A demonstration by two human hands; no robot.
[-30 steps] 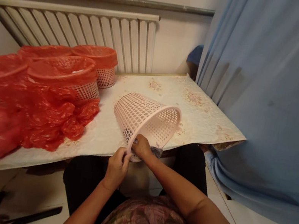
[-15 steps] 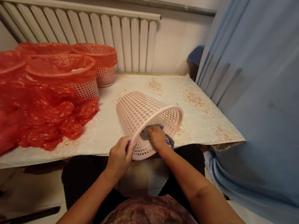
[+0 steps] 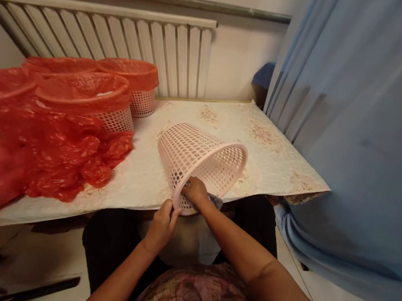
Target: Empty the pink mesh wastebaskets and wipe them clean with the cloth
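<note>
A pale pink plastic wastebasket (image 3: 190, 146) with a lattice wall lies on its side at the table's front edge, its mouth turned toward me. My left hand (image 3: 162, 224) grips the lower left of its rim, thumb and fingers closed around it. Inside the mouth, my right hand (image 3: 196, 191) presses a grey patterned cloth (image 3: 215, 202) against the lower left inner wall. Part of the cloth trails out behind the wrist; the rest is hidden under the hand.
Several similar baskets lined with red plastic bags (image 3: 83, 88) stand at the left, with crumpled red bags (image 3: 63, 157) in front. Beneath everything is a table with a flowered cover (image 3: 277, 159). A radiator (image 3: 119, 37) runs along the wall; a blue curtain (image 3: 362, 137) hangs at the right.
My right hand has moved left with the cloth, from the middle of the basket's mouth to its left inner wall. My left hand has slid slightly down along the rim.
</note>
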